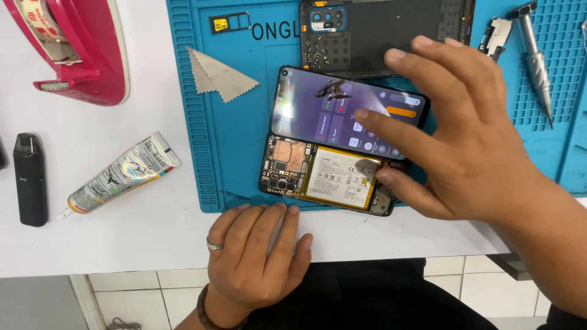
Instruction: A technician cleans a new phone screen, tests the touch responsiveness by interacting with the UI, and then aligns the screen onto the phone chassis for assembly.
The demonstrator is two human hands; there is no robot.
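Note:
An opened phone body (287, 168) with bare circuit board and a white-labelled battery (339, 177) lies on a blue work mat (232, 153). Its lit screen panel (312, 107) rests folded back above it, showing a purple control menu. My right hand (465, 146) hovers over the screen's right part with fingers spread, the forefinger tip touching the glass and the thumb by the battery's right end. My left hand (254, 256), wearing a ring, lies flat at the mat's front edge just below the phone and holds nothing.
A dark phone back cover (379, 27) with small screws sits at the mat's top. Also around: a grey cloth piece (217, 73), a metal screwdriver (538, 61), a glue tube (122, 174), a black rectangular device (29, 180), a pink tape dispenser (79, 49).

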